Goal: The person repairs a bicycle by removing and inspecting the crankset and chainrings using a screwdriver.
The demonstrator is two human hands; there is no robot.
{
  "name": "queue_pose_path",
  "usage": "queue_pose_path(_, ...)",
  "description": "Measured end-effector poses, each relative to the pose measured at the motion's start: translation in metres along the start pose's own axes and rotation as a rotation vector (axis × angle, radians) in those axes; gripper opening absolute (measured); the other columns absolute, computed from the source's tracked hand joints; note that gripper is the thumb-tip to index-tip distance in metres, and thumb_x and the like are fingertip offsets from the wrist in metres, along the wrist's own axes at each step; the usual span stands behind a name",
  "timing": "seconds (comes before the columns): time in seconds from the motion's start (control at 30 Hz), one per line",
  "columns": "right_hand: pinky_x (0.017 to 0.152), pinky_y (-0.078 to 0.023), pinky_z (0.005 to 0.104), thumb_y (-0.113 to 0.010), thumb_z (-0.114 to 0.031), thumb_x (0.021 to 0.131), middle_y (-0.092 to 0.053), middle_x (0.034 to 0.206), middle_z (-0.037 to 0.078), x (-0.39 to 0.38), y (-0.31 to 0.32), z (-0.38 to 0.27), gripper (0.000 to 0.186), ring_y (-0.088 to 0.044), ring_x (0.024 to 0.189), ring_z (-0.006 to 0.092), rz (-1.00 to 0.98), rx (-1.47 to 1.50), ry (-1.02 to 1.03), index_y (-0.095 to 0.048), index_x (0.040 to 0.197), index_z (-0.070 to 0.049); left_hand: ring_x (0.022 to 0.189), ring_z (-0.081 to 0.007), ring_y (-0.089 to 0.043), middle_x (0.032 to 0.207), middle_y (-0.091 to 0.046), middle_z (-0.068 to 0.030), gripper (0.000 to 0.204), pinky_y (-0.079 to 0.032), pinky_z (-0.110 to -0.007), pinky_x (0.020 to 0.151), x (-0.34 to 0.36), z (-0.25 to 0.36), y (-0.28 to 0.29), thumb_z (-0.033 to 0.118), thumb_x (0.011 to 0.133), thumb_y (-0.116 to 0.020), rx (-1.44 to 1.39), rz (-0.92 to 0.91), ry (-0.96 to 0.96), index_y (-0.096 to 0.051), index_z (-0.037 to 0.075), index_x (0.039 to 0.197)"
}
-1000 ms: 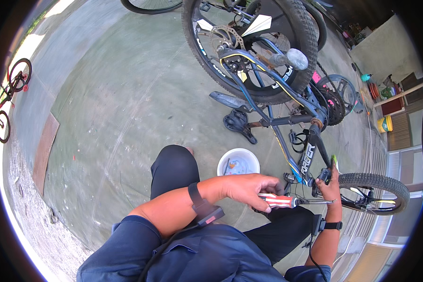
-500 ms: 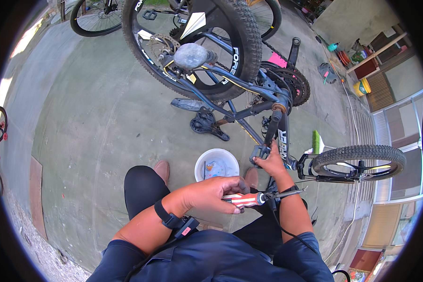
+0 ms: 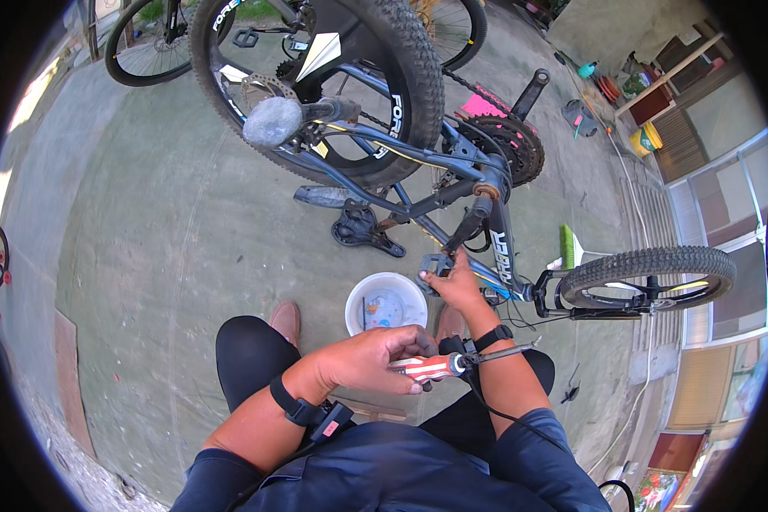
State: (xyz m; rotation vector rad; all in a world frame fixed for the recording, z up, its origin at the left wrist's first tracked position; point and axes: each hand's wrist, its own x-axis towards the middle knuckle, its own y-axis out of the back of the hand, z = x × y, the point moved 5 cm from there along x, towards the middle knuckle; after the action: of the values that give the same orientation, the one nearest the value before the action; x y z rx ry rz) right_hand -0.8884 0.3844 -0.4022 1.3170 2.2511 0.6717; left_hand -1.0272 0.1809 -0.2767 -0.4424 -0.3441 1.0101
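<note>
Ground of grey concrete carries everything here. A blue bicycle stands upside down on it, near the top edge, wheels up. A white bucket sits on the ground just below the bike, between the person's knees. The left hand is closed tight around a screwdriver with a red and white handle. The right hand reaches up and pinches a small metal part on the bike frame.
</note>
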Motion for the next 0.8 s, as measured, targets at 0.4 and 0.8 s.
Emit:
queue_pose_path(0.4,0.086,-0.048,0.0368,-0.078,-0.027,0.078,-0.058,0.116,0.017,0.010,-0.030,-0.039,0.079,-0.061,0.101,0.0273,-0.069,0.077,-0.035,-0.033,0.136,-0.001,0.104,-0.0171,-0.061,0.112,-0.060,-0.0103,0.043,-0.048,-0.032,0.092,0.002,-0.003,0.001,-0.002,0.079,-0.070,-0.027,0.003,0.004,-0.048,0.000,0.116)
queue_pose_path(0.8,0.079,-0.051,0.0345,-0.076,-0.027,0.081,-0.061,0.112,0.018,0.017,-0.020,-0.037,0.072,-0.063,0.093,0.0228,-0.228,0.188,-0.068,-0.038,0.137,-0.001,0.103,-0.0196,-0.062,0.113,-0.061,-0.0121,0.044,-0.048,-0.034,0.092,0.002,-0.009,0.005,-0.003,0.080,-0.070,-0.060,0.018,-0.003,-0.048,0.000,0.118)
